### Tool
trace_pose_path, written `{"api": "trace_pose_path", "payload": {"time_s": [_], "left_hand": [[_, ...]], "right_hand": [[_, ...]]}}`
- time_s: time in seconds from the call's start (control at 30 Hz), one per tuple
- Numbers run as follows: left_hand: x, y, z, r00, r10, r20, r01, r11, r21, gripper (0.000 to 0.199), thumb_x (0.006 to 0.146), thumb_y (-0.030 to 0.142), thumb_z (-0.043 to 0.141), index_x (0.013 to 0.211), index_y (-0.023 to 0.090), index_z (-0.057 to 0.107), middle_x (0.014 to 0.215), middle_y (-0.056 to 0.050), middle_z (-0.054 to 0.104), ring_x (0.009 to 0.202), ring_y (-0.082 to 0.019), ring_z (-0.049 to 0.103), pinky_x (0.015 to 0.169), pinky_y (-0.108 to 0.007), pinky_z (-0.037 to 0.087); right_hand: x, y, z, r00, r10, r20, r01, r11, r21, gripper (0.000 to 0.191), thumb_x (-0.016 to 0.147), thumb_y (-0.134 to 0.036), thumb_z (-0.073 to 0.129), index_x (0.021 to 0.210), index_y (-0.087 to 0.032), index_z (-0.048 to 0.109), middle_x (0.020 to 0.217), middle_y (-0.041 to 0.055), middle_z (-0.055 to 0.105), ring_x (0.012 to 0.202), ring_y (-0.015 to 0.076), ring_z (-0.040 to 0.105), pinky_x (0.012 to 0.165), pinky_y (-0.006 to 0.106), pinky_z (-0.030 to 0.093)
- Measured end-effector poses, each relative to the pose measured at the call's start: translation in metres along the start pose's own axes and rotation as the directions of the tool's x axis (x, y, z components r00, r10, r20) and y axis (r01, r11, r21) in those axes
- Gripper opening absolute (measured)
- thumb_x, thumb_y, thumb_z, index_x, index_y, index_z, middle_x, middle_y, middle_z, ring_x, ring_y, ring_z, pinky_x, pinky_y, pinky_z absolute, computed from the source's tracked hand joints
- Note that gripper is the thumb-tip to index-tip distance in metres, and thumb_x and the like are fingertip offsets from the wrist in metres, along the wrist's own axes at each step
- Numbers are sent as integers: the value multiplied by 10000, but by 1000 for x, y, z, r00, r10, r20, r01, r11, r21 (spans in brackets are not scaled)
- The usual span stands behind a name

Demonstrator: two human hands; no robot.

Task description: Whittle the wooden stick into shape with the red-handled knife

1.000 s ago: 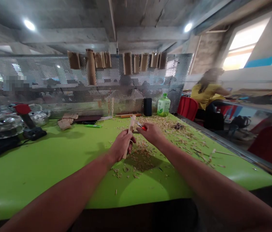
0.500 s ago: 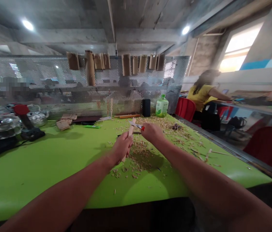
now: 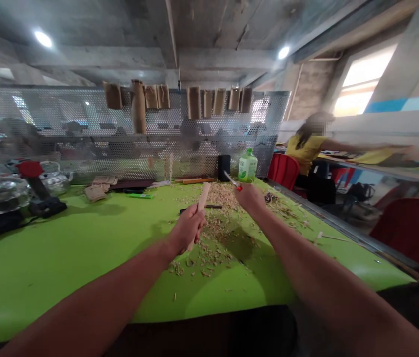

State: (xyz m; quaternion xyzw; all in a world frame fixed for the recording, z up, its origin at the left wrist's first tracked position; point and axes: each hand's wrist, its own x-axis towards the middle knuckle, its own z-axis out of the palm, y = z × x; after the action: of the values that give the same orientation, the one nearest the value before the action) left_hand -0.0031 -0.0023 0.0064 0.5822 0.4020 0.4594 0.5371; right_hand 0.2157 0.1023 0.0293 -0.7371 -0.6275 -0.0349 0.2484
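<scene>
One wooden strip [image 3: 204,196] juts up from clamped left hand [image 3: 189,228]; right hand [image 3: 251,198], apart, grips knife [image 3: 231,179].

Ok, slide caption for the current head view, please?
Left hand grips a pale strip, right hand a knife apart from it, above shavings on a green table.

The left hand [image 3: 190,228] gripped a flat strip of pale wood [image 3: 204,195] that slanted up out of the fist. The right hand [image 3: 251,199], apart from the wood, held a red-handled knife [image 3: 232,180], its blade pointing forward and to the left. Wood shavings [image 3: 216,233] littered the green tabletop [image 3: 93,263]. Farther back, a green-capped bottle [image 3: 247,167] stood beside a black box [image 3: 224,167], before a perforated metal screen [image 3: 168,124] hung with bamboo pieces [image 3: 194,103]. At right, a co-worker in yellow [image 3: 306,152] reached across another table [image 3: 413,172].
</scene>
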Motion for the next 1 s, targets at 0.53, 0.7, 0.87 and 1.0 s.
{"api": "trace_pose_path", "payload": {"time_s": [0.53, 0.7, 0.87, 1.0], "left_hand": [[1, -3, -5, 999, 19, -50, -14, 996, 94, 200, 943, 402, 481, 865, 221, 446, 583, 97, 438, 330, -40, 335, 320, -159, 288], [-9, 2, 5, 994, 86, 68, -94, 987, 127, 206, 957, 415, 462, 909, 215, 466, 603, 97, 438, 340, -39, 331, 316, -160, 296], [4, -5, -2, 997, 54, -47, -47, 989, 138, 153, 947, 346, 458, 865, 217, 448, 618, 96, 434, 328, -36, 333, 315, -169, 295], [6, -4, -3, 993, 56, -108, -35, 982, 186, 188, 950, 329, 442, 800, 217, 424, 612, 89, 423, 324, -35, 331, 318, -170, 271]], "right_hand": [[-33, -42, 9, 966, -245, 79, 253, 961, -111, 346, 918, -328, 464, 1048, -190, 752, 1010, 161, 751, 932, 265, 696, 770, 308, 473], [-4, -13, 0, 992, 35, 120, -28, 998, -62, 395, 929, -333, 441, 1116, -172, 749, 1108, 176, 735, 1006, 284, 692, 786, 313, 480], [-17, -18, 1, 998, -58, 10, 58, 998, -39, 410, 946, -402, 435, 1081, -187, 756, 1034, 143, 754, 948, 248, 694, 761, 280, 460], [-46, -48, 10, 948, -309, 82, 314, 947, -63, 330, 916, -363, 486, 988, -205, 766, 963, 115, 762, 887, 222, 691, 730, 262, 444]]}}
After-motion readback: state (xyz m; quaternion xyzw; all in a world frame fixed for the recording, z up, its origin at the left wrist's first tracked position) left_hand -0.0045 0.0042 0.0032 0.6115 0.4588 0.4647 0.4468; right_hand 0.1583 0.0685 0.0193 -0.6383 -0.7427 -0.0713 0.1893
